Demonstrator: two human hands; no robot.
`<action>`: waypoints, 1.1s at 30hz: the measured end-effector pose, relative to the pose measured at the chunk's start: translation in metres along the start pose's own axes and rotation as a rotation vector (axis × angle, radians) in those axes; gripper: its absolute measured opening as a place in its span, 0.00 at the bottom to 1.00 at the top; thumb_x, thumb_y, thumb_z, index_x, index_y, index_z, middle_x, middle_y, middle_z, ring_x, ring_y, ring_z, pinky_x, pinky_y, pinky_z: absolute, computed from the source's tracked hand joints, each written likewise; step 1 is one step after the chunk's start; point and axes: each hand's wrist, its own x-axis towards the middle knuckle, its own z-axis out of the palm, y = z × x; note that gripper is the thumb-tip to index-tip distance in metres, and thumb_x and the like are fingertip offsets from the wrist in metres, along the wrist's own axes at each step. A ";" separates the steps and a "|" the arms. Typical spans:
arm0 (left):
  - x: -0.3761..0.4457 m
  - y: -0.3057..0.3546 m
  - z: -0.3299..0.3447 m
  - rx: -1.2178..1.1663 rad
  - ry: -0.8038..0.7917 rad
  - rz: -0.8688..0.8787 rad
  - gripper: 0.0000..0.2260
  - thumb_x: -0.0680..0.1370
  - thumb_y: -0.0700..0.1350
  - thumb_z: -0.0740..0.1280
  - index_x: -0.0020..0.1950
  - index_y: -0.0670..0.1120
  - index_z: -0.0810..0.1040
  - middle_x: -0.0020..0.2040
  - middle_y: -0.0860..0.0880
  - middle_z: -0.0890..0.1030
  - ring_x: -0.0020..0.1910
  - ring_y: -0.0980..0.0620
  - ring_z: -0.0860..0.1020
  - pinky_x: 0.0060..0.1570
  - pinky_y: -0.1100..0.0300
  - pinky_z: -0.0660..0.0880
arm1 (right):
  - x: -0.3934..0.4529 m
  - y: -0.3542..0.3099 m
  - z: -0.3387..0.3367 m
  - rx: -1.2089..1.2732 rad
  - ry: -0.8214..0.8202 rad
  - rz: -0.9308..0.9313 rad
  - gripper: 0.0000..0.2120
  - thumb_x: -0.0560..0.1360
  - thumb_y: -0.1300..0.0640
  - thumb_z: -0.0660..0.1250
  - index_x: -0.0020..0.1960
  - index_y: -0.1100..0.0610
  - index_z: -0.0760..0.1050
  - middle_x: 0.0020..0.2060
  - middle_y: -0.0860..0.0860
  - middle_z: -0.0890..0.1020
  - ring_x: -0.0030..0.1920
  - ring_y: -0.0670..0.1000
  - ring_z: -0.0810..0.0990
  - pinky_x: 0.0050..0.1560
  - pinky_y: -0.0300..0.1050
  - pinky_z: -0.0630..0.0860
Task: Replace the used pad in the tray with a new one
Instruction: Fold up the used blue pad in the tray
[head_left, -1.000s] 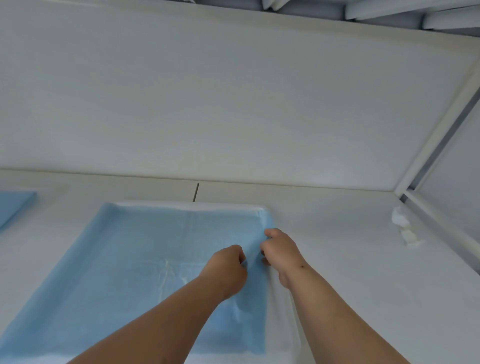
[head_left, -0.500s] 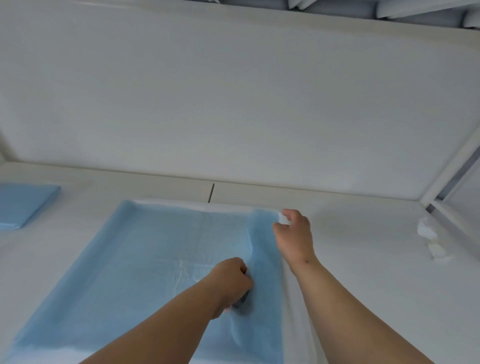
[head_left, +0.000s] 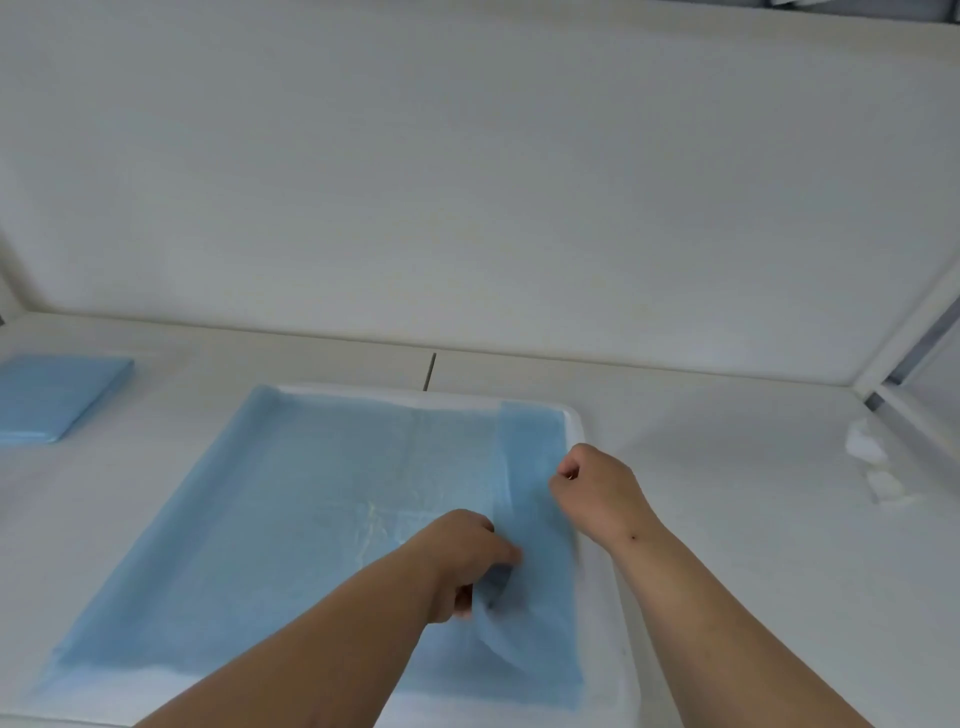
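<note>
A white tray (head_left: 607, 587) lies on the white table, with a light blue pad (head_left: 291, 519) spread flat inside it. A darker folded strip runs along the pad's right side. My left hand (head_left: 467, 561) is shut on a pinch of the pad near that strip, and creases radiate from the grip. My right hand (head_left: 597, 488) hovers as a closed fist over the pad's right edge and the tray rim. I see no pad between its fingers. Both forearms reach in from the bottom of the view.
A folded blue pad (head_left: 57, 395) lies at the far left of the table. Crumpled white pieces (head_left: 865, 452) sit at the right by the white frame. A white wall panel rises behind the tray.
My right hand let go of the pad's far right corner and drew back toward me along the right edge. My left hand slid nearer while still pinching the pad.
</note>
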 end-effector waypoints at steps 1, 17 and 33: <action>0.000 0.000 0.000 -0.053 -0.023 -0.025 0.07 0.73 0.38 0.69 0.50 0.40 0.82 0.46 0.42 0.85 0.46 0.40 0.84 0.43 0.51 0.81 | -0.004 0.000 -0.001 -0.019 -0.008 -0.008 0.06 0.75 0.58 0.62 0.49 0.57 0.75 0.45 0.49 0.80 0.49 0.52 0.78 0.52 0.46 0.76; -0.014 -0.017 0.010 -0.376 -0.175 0.019 0.13 0.76 0.31 0.61 0.57 0.38 0.80 0.51 0.36 0.83 0.44 0.39 0.83 0.43 0.46 0.81 | -0.090 0.002 -0.022 -0.054 -0.515 0.048 0.11 0.78 0.47 0.61 0.45 0.55 0.70 0.45 0.59 0.85 0.44 0.56 0.86 0.35 0.42 0.75; -0.023 -0.027 0.023 -0.278 -0.139 -0.034 0.13 0.76 0.33 0.66 0.58 0.41 0.79 0.50 0.41 0.85 0.45 0.42 0.84 0.38 0.51 0.81 | -0.151 0.018 -0.017 -0.291 -0.311 -0.111 0.06 0.73 0.59 0.58 0.43 0.47 0.65 0.40 0.45 0.73 0.44 0.52 0.73 0.37 0.41 0.66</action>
